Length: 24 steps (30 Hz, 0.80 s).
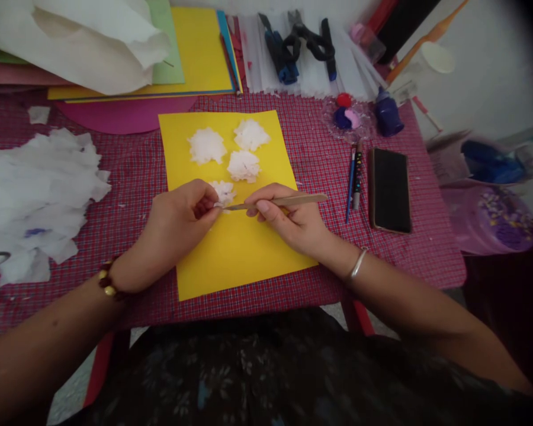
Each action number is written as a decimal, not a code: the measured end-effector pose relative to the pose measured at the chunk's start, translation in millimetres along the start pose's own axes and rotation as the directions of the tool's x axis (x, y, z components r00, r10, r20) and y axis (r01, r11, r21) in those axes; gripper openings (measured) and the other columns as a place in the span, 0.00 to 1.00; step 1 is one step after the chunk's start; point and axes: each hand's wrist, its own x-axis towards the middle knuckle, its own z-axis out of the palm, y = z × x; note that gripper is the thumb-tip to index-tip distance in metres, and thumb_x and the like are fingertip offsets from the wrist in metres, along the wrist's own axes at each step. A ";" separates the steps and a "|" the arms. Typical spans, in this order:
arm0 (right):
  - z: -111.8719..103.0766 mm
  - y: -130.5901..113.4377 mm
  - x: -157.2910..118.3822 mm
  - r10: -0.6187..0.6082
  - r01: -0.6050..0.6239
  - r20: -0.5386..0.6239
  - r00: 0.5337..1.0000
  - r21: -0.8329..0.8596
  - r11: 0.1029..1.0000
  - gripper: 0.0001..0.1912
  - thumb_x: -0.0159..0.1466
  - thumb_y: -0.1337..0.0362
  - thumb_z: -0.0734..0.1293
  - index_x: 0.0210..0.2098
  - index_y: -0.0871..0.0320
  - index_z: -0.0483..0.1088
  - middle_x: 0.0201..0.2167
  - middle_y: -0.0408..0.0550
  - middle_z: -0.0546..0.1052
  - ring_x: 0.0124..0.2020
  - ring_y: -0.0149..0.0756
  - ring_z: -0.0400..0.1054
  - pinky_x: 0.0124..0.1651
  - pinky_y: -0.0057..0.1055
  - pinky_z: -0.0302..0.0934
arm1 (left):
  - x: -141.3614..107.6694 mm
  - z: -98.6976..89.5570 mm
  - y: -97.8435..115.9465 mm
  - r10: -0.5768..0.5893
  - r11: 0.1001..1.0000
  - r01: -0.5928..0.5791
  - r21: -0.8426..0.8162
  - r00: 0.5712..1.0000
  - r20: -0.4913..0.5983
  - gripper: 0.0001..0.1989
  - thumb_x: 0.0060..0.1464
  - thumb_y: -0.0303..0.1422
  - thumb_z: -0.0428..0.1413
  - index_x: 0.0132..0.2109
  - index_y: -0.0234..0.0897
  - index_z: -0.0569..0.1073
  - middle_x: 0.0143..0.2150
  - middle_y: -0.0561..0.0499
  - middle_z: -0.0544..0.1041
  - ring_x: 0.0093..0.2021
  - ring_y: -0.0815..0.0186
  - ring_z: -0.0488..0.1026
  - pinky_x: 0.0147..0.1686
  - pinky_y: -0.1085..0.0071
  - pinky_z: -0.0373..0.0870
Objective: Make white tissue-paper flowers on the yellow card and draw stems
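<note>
A yellow sheet of paper (231, 254) lies in front of me with several white paper puffs (206, 145) on its upper half. My right hand (288, 219) pinches a thin, flat wooden stick (302, 200), whose narrow end points left. Opposite it, my left hand (182, 222) is closed, thumb and fingers pressed on a small white bit of paper (217, 205) that meets the stick's tip. Just behind the fingertips sits the lowest puff (223, 191), partly hidden by my left hand.
White paper pieces (39, 195) are heaped at left. A phone (389, 189), brushes (354, 177), a paint palette (346, 118) and a purple bottle (387, 112) stand right. Scissors (308, 38) and coloured sheets (199, 47) are at the back. A pink tub (462, 219) is beyond the right edge.
</note>
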 end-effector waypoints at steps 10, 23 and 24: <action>-0.8 -1.4 -3.4 0.023 -0.021 0.009 1.000 -0.127 0.992 0.20 0.80 0.49 0.61 0.49 0.54 0.79 0.40 0.47 0.81 0.39 0.34 0.76 0.47 0.35 0.73 | 0.2 1.3 -3.6 0.067 0.997 -0.066 -0.034 0.998 0.014 0.05 0.60 0.36 0.57 0.36 0.42 0.71 0.33 0.52 0.79 0.31 0.65 0.73 0.35 0.66 0.67; 2.4 -11.9 -12.5 -0.231 0.502 0.454 0.860 -0.680 0.534 0.21 0.82 0.64 0.53 0.53 0.55 0.79 0.43 0.50 0.82 0.39 0.38 0.72 0.40 0.35 0.64 | 7.8 -14.2 -5.9 -0.103 0.981 0.070 -0.182 0.979 -0.179 0.15 0.67 0.46 0.53 0.44 0.41 0.78 0.44 0.51 0.84 0.45 0.60 0.79 0.46 0.63 0.75; 3.8 -13.0 -13.6 -0.211 0.510 0.473 0.855 -0.696 0.506 0.20 0.82 0.64 0.55 0.53 0.54 0.79 0.44 0.50 0.82 0.39 0.39 0.70 0.40 0.36 0.63 | 9.1 -14.9 -7.5 -0.078 0.981 0.051 -0.188 0.988 -0.137 0.16 0.68 0.46 0.52 0.46 0.42 0.79 0.50 0.50 0.85 0.51 0.58 0.80 0.52 0.61 0.76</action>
